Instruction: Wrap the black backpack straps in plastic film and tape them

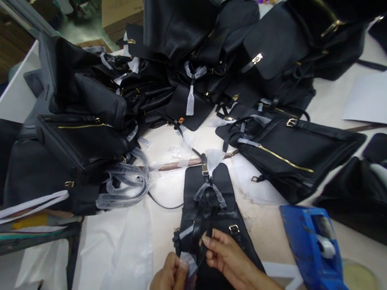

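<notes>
From the camera on my head, a small black backpack (224, 194) lay flat on the white table (267, 231) directly in front of me. Its long axis ran straight away from my body, its near end under my wrists and its buckled top pointing at the heap of black bags (180, 43) beyond. My left hand (167, 288) and right hand (227, 260) were close together over its lower half. The right was pinched on a black strap (196, 226) that looped up off the bag. The left was pinched on the clear plastic film (190, 263) around that strap, though it possibly caught the strap too; the fingers blurred there. My right hand sat slightly farther up the bag. A blue tape dispenser (313, 248) stood just to my right, and loose plastic sleeves (130, 254) lay to my left.
</notes>
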The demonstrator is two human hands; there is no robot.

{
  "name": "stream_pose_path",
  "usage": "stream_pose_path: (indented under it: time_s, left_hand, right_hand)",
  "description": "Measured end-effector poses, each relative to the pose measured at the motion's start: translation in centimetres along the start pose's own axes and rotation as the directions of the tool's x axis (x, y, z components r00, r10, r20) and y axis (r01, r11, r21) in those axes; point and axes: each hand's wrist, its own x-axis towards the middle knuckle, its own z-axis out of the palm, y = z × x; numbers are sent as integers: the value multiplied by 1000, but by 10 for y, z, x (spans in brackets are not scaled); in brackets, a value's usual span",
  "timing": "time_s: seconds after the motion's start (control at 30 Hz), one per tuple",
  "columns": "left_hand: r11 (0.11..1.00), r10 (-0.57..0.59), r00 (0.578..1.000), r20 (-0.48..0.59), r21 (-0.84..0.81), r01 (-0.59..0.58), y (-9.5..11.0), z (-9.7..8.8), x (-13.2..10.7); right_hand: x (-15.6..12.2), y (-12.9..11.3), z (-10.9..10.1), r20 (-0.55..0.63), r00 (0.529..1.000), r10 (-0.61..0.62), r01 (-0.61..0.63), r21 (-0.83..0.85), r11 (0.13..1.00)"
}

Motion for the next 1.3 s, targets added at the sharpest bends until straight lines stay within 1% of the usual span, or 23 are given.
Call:
stream_pose_path:
  time_s: [0.17, 0.27, 0.37, 0.5, 0.67, 0.87, 0.97, 1.07, 1.13, 1.23, 1.3]
  left_hand:
    - [998, 4, 1000, 22, 57, -6, 4, 3, 3]
    - [1000, 7, 1000, 31, 29, -8, 4, 7, 4]
    - [999, 0, 999, 49, -44, 2, 5, 10, 5]
    - [987, -40, 999, 33, -157, 44, 11, 12, 7]
    - [926, -97, 988, 117, -353, 133, 10, 17, 10]
    - [877, -62, 975, 212, -454, 155, 5, 23, 11]
    - [900, -34, 972, 234, -416, 131, 5, 25, 9]
    - [951, -3, 973, 230, -300, 74, 3, 27, 6]
    - [967, -1, 976, 216, -250, 56, 0, 29, 5]
    - [964, -38, 978, 205, -249, 90, -7, 30, 6]
    - [960, -66, 984, 163, -260, 108, -12, 28, 10]
  right_hand:
    - [0, -3, -3, -41, 999, -10, 11, 30, 999]
    - [1, -8, -3, -56, 998, -38, 40, 24, 999]
    - [1, -10, -5, -53, 997, -54, 53, -11, 999]
    - [-2, -10, -13, -70, 995, -76, 70, -84, 994]
    - [-6, -9, -22, -66, 994, -89, 84, -72, 994]
    - [-6, -9, -23, -29, 995, -95, 94, -30, 995]
    - [-4, -6, -21, -37, 993, -113, 112, -42, 993]
    - [-3, -5, -20, -55, 988, -144, 141, -53, 989]
    - [-3, -7, -19, -64, 984, -166, 162, -62, 985]
    - [-4, -11, -21, -74, 979, -190, 184, -78, 980]
    - [-6, -13, -23, -68, 977, -201, 195, -86, 977]
